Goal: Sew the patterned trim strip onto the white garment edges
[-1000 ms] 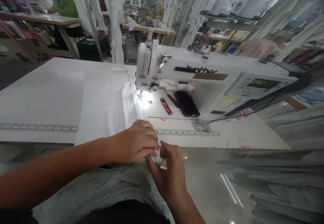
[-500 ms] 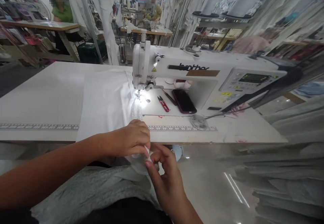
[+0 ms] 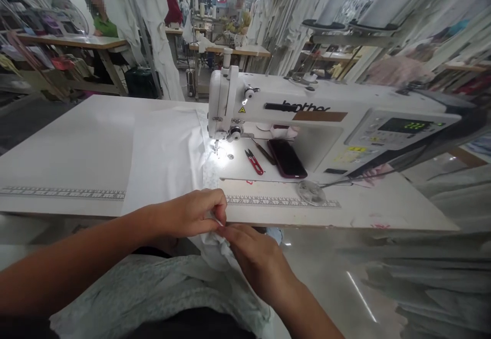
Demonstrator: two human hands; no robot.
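White fabric (image 3: 164, 155) lies over the table to the left of the needle and hangs past the front edge towards my lap. At that edge my left hand (image 3: 197, 211) pinches the fabric's border between thumb and curled fingers. My right hand (image 3: 255, 252) grips the same border just below, its fingertips touching those of the left. The fabric's far end runs under the lit presser foot (image 3: 217, 147) of a white sewing machine (image 3: 284, 93). Bunched pale cloth hangs below both hands, and more light cloth (image 3: 153, 283) lies across my lap.
Red thread snips (image 3: 253, 162), a dark slim tool (image 3: 264, 152) and a phone (image 3: 287, 159) lie on the machine bed. A clear round disc (image 3: 311, 193) sits near a printed ruler strip (image 3: 268, 202). Hanging garments (image 3: 441, 288) stand at right; a person in green (image 3: 105, 27) sits behind.
My right hand has turned over and closed on the fabric border beside my left hand. The view has shifted slightly, and the machine's display now shows bright digits.
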